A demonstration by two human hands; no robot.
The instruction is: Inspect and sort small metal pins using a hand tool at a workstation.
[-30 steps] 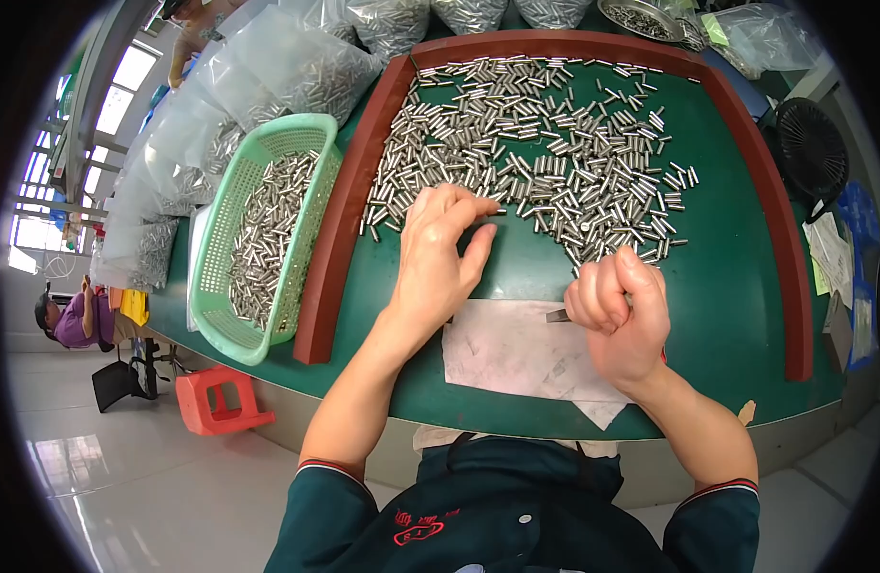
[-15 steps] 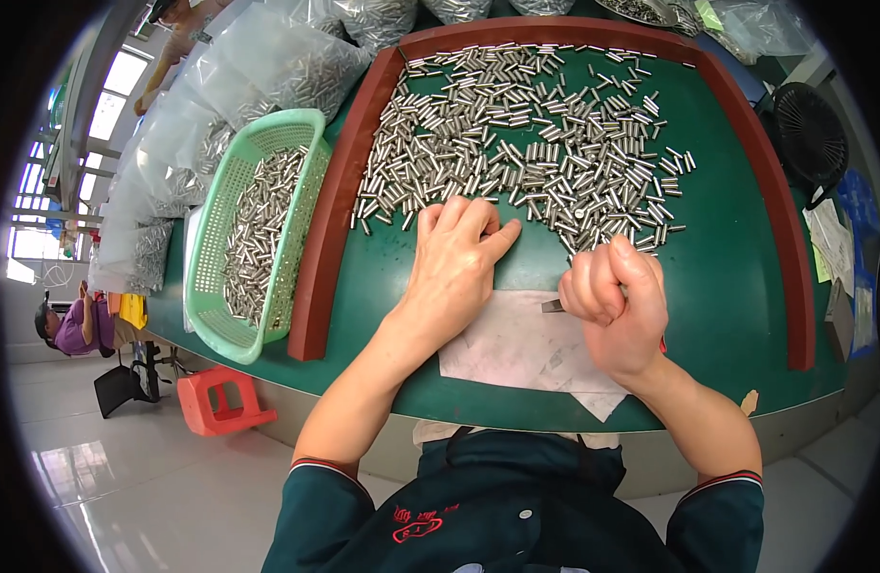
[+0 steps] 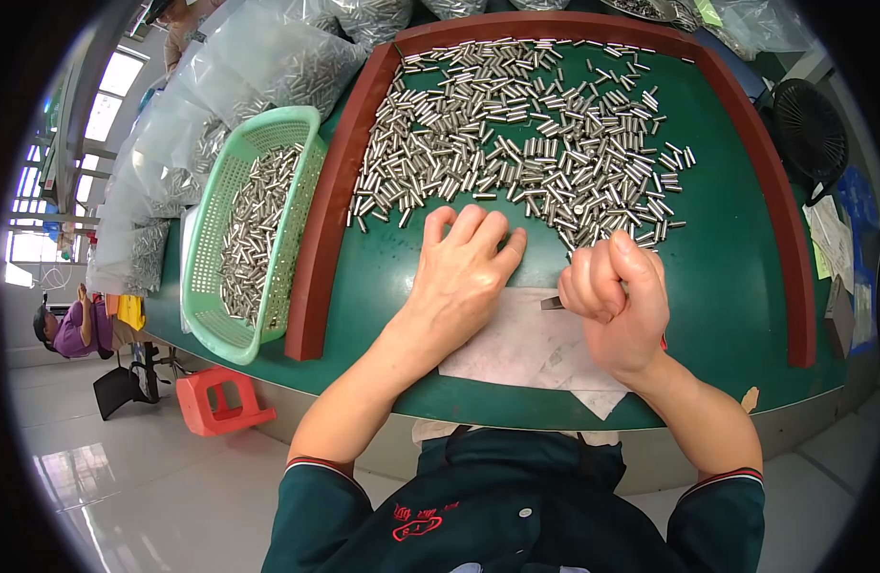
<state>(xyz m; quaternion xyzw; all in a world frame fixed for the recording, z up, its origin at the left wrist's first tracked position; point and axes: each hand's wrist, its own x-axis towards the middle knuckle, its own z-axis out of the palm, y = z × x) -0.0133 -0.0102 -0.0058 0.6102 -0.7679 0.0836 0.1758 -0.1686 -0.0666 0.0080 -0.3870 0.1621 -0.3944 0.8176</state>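
Observation:
Many short silver metal pins (image 3: 440, 134) lie spread over the green tabletop (image 3: 736, 239). Just short of their near edge is my left hand (image 3: 464, 263), palm down, fingers bent and apart, with no pin visible in it. My right hand (image 3: 620, 301) is closed in a fist above a stained white cloth (image 3: 526, 349). From that fist sticks out the flat metal end of a tool (image 3: 552, 304); a bit of red shows at the wrist side. The rest of the tool is hidden, so I cannot tell its kind.
A dark red frame (image 3: 316, 277) borders the pins on three sides. To its left stands a green plastic basket (image 3: 201, 258) holding more pins. Clear bags of metal parts (image 3: 306, 76) line the back left. A black fan (image 3: 808, 134) is at right, a red stool (image 3: 220, 401) at lower left.
My left hand has drawn back slightly from the pins, shifting a little right, and its fingers have spread. The right hand stays almost still with the tool.

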